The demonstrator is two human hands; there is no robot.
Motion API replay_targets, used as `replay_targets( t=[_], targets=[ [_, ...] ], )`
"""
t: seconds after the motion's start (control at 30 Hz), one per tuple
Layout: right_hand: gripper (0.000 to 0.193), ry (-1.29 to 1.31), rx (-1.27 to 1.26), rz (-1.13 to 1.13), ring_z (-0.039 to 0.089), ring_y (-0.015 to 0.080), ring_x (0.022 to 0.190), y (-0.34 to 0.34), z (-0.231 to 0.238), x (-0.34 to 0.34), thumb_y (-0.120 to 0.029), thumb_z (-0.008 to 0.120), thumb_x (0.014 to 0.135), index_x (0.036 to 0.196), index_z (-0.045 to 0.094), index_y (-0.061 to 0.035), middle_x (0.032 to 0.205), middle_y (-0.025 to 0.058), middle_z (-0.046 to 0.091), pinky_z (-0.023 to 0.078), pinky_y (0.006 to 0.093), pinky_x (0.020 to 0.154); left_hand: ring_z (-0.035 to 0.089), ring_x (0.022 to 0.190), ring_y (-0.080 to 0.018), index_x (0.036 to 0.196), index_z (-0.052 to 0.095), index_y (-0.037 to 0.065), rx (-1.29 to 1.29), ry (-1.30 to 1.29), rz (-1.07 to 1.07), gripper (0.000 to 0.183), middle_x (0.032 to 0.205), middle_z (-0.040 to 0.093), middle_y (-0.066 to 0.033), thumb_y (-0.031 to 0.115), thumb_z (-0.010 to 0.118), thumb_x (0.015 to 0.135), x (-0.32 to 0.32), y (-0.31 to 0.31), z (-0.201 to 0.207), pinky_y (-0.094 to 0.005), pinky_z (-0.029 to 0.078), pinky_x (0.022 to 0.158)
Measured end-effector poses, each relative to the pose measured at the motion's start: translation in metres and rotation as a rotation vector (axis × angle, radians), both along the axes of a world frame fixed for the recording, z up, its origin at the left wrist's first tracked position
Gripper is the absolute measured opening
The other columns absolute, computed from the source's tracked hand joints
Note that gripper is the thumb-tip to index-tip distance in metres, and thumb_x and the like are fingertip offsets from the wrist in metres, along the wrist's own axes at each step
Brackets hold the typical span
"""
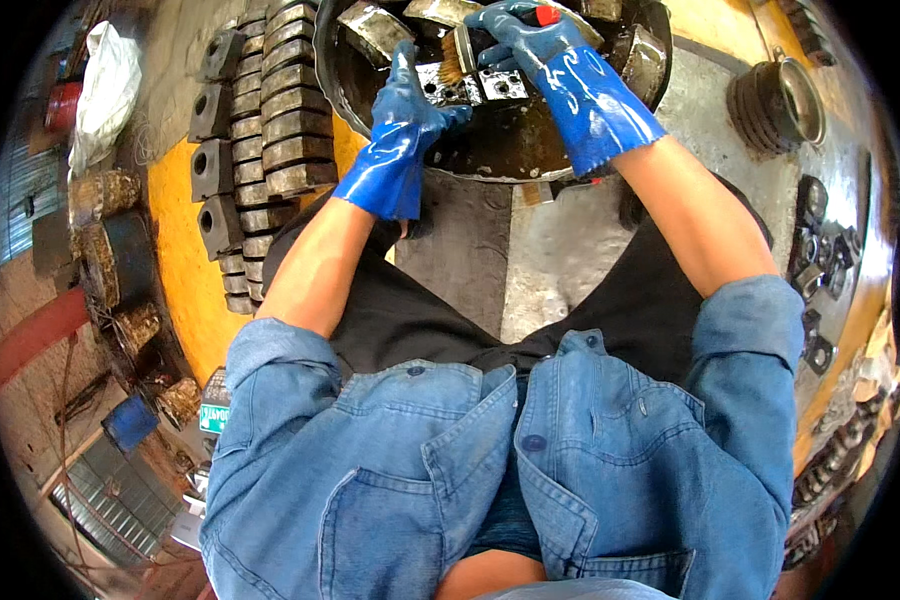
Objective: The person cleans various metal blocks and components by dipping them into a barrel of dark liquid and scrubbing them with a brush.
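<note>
Both my hands wear wet blue rubber gloves and reach over a dark round basin (pixel 490 170) holding dark liquid. My right hand (pixel 535 35) is closed around a brush (pixel 455 55), its tan bristles pointing down at the shiny metal blocks. A wet block with holes (pixel 445 85) sits just under the bristles, beside a second holed block (pixel 502 86). My left hand (pixel 410 105) is at the left of these blocks, thumb and forefinger spread wide apart. Its thumb lies along the near side of the first block; whether they touch, I cannot tell. Its other fingers are mostly hidden.
More wet blocks (pixel 375 33) line the basin's far side. Stacked rows of dark metal blocks (pixel 298 110) stand to the left. On the right are a stack of metal rings (pixel 775 105) and loose dark parts (pixel 820 260). A white bag (pixel 105 90) lies far left.
</note>
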State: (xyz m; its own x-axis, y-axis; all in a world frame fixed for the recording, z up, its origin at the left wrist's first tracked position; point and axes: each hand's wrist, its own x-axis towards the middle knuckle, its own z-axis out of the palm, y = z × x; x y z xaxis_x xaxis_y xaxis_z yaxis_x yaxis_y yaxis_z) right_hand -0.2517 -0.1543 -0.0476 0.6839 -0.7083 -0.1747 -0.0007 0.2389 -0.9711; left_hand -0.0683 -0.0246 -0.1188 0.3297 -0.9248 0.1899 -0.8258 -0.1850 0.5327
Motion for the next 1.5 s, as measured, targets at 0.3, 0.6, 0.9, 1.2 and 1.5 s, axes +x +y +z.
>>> replay_targets(
  t=[0.3,0.6,0.9,1.2,1.5],
  targets=[
    [0.028,-0.07,0.058,0.021,0.068,0.0133,0.074,0.005,0.003,0.0,-0.029,0.069,0.102,0.112,0.074,-0.0038,0.091,0.003,0.074,0.055,0.0282,0.065,0.065,0.124,-0.0394,0.158,0.031,0.001,0.098,0.104,0.032,0.129,0.14,0.063,-0.0259,0.036,0.102,0.056,-0.005,-0.001,0.011,-0.0423,0.055,0.104],
    [0.021,-0.017,-0.034,-0.006,0.066,0.012,0.073,0.005,-0.005,-0.004,-0.024,0.066,0.102,0.107,0.076,-0.0054,0.088,0.002,0.073,0.055,0.028,0.066,0.064,0.126,-0.0396,0.16,0.031,0.005,0.127,-0.019,0.017,0.128,0.141,0.062,-0.023,0.041,0.1,0.059,-0.001,-0.003,0.006,-0.0442,0.053,0.106],
    [0.019,0.364,-0.302,-0.031,0.063,0.0112,0.067,-0.003,0.02,-0.023,-0.018,0.062,0.102,0.101,0.076,-0.0056,0.077,0.0018,0.07,0.051,0.0293,0.061,0.058,0.134,-0.0379,0.159,0.031,-0.003,0.179,-0.007,-0.048,0.13,0.148,0.056,-0.0254,0.041,0.101,0.059,0.01,-0.004,0.002,-0.0428,0.05,0.111],
    [0.026,0.406,-0.21,-0.088,0.073,0.0132,0.079,-0.053,-0.033,-0.071,-0.029,0.063,0.103,0.12,0.077,-0.0143,0.106,0.0044,0.078,0.06,0.0284,0.069,0.054,0.14,-0.0352,0.157,0.039,0.0,0.291,-0.06,0.005,0.119,0.152,0.053,-0.023,0.041,0.098,0.062,-0.005,-0.007,0.028,-0.0401,0.046,0.116],
    [0.026,0.466,-0.072,0.03,0.067,0.0135,0.066,-0.031,-0.078,-0.056,-0.032,0.073,0.093,0.103,0.077,-0.0082,0.075,0.0052,0.072,0.056,0.031,0.066,0.061,0.132,-0.0356,0.153,0.044,0.0,0.267,-0.104,-0.021,0.113,0.143,0.061,-0.023,0.039,0.098,0.062,-0.01,-0.014,0.031,-0.0407,0.05,0.112]
  ],
)
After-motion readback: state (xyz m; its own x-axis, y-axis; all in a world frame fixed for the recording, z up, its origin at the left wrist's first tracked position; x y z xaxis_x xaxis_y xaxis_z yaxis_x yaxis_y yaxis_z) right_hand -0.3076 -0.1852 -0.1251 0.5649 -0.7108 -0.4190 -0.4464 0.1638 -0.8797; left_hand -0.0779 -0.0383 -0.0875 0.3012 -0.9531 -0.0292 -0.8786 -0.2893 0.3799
